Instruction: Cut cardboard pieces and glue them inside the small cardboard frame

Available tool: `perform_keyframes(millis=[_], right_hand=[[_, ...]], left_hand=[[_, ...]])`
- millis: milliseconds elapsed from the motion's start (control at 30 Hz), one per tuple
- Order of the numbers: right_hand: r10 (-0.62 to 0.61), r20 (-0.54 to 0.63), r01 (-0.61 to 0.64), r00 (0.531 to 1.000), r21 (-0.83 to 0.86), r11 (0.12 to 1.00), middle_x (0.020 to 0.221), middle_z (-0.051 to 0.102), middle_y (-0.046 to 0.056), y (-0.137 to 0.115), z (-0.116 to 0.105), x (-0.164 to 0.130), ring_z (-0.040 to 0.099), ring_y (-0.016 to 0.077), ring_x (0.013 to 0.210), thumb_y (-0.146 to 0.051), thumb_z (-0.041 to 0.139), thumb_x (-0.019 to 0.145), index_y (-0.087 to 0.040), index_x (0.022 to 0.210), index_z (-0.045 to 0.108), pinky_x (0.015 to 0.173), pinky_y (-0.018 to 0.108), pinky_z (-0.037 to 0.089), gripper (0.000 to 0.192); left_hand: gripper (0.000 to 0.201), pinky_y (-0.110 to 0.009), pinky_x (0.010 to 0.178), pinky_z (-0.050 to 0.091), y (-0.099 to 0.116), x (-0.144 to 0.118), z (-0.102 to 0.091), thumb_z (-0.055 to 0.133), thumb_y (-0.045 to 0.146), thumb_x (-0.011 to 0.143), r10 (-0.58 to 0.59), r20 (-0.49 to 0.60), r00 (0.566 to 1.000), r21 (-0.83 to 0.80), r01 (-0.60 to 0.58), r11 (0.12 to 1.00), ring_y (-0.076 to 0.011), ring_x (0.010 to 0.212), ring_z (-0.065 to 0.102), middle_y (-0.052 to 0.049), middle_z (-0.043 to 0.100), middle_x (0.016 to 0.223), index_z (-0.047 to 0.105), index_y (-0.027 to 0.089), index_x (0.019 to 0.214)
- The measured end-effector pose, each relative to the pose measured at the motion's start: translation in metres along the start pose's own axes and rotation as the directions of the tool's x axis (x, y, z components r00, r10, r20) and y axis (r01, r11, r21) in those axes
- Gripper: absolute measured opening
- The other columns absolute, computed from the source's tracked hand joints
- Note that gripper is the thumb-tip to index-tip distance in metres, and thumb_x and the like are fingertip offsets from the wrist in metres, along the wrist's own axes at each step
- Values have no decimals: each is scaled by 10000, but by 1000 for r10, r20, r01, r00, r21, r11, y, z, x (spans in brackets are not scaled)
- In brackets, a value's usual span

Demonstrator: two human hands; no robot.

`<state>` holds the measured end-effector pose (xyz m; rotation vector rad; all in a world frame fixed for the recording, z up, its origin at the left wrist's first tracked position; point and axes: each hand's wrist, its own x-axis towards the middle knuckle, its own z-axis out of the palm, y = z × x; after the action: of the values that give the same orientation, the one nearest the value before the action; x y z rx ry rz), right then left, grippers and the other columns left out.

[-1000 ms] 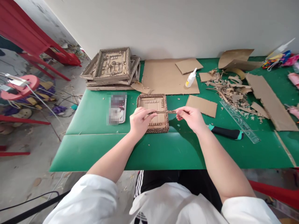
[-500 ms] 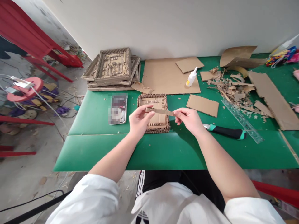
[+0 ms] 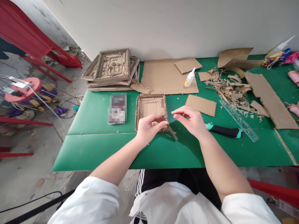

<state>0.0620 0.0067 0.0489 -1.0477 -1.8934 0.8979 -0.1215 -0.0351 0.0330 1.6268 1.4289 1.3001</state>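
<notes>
A thin cardboard strip (image 3: 172, 132) slants over the front right corner of a small cardboard tray (image 3: 151, 108) — I cannot tell if the two touch. The left hand (image 3: 151, 127) pinches the strip between its thumb and fingers, with one end poking out toward the front edge of the green desk (image 3: 105, 152). The right hand (image 3: 188, 119) is just beside it, its fingers bent and let go, with a little gap between thumb and pointing finger. The tray sits flat on the desk, in from the front edge, and has a bumpy rim and small ridged bits inside. Left of it, toward the desk's left edge, lies a phone (image 3: 117, 110). Near the right wrist is a black and green knife (image 3: 225, 131), and behind that hand lies a small cardboard piece (image 3: 201, 105). Farther right are a clear ruler (image 3: 240, 121) and a messy heap of scraps (image 3: 237, 90). By the back edge, a white bottle (image 3: 189, 79) stands on a big cardboard sheet (image 3: 161, 74). More trays (image 3: 114, 67) are piled at the back left corner.
</notes>
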Motion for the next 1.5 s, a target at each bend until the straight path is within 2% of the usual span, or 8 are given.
perform_keyframes(millis=[133,300,400,600,833,1067,1267,1500], right_hand=[[-60,-39,63,997,80,995,847,692,18,-12,-9,-7,609,127,729,-397,591,816,-253,855,695,597,250,489,182],[-119,-155,116,981,-25,993,866,705,21,-9,-26,-18,640,145,779,-341,570,835,-260,861,694,683,284,529,151],[-176,-199,150,964,-138,979,853,713,32,-1,-36,-24,654,159,781,-317,544,849,-250,837,691,718,305,532,163],[-313,-236,251,920,-258,933,888,725,45,11,-43,-32,670,167,815,-244,515,854,-239,880,690,755,315,536,177],[-289,-188,229,939,-286,930,880,729,47,11,-41,-32,676,179,802,-254,517,841,-243,864,685,754,335,545,171],[-332,-191,240,924,-387,890,819,719,34,14,-39,-31,660,160,754,-214,487,843,-242,810,650,706,296,531,169],[-319,-195,240,927,-343,908,726,660,30,13,-37,-30,607,144,705,-172,464,832,-222,718,570,691,281,498,164],[-61,-149,68,987,42,997,753,611,-2,10,-38,-30,577,114,701,-232,476,822,-218,724,529,642,237,489,112]], left_hand=[[119,-187,583,509,19,0,18,676,288,754,168,27,985,172,-171,970,-100,598,643,18,690,666,657,180,801],[183,-229,702,518,35,5,47,576,228,833,410,42,911,419,-389,820,-125,723,663,-28,713,822,632,180,1001],[180,-220,721,518,41,6,63,522,196,864,442,29,896,424,-412,807,-123,781,663,-51,707,917,632,178,1005],[198,-197,723,506,38,6,81,517,171,858,521,-11,854,487,-450,748,-117,779,653,-54,692,888,641,165,1013],[275,-178,694,495,24,4,82,491,159,860,551,-15,835,544,-455,705,-98,744,639,-48,673,875,639,188,1089],[272,-181,682,484,18,3,81,516,177,861,584,-8,812,599,-464,653,-92,724,619,-39,666,837,645,202,1099],[274,-186,720,501,16,1,83,515,155,861,580,-27,814,520,-484,703,-104,790,636,-55,671,885,646,186,1100],[165,-222,702,530,26,2,85,564,232,846,356,-46,933,187,-342,921,-120,793,646,-38,697,900,691,189,943]])
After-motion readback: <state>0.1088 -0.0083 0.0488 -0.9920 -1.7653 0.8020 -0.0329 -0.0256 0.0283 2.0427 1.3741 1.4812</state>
